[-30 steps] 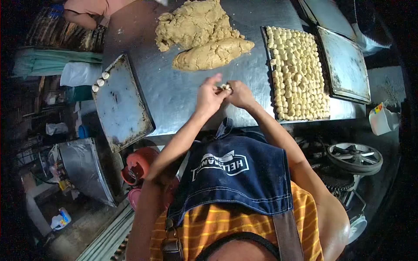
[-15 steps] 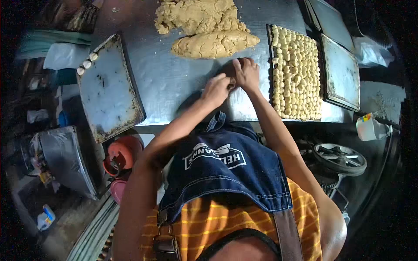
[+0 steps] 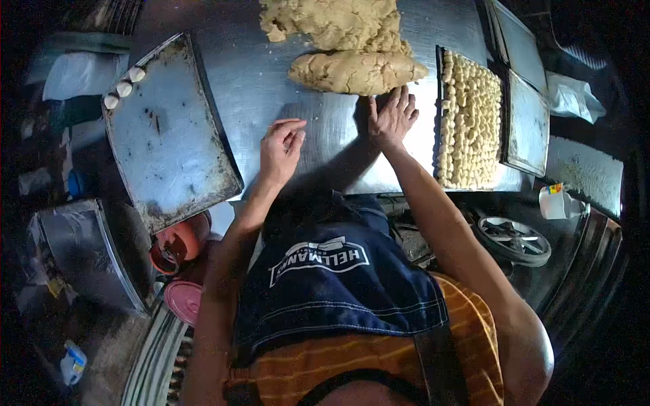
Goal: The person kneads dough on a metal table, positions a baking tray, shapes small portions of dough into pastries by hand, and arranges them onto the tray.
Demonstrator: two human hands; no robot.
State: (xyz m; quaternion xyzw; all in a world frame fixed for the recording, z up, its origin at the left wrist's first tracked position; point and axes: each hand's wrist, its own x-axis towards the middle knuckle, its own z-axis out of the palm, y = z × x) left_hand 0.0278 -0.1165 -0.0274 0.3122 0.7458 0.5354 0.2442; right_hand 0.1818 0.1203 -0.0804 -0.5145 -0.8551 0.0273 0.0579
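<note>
Right hand (image 3: 394, 123) fingers spread, tips at near edge of cracked tan oblong dough (image 3: 359, 73), contact unclear. Left hand (image 3: 280, 154) fingers loosely curled, can't tell if pinching; worn grey metal tray (image 3: 169, 135) left of them.

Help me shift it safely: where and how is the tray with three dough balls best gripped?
Probably grip the tray by its near rim, from the person's side, reaching underneath: that end seems to jut past the table edge. Keep it level, since the dough balls line its far rim.
</note>
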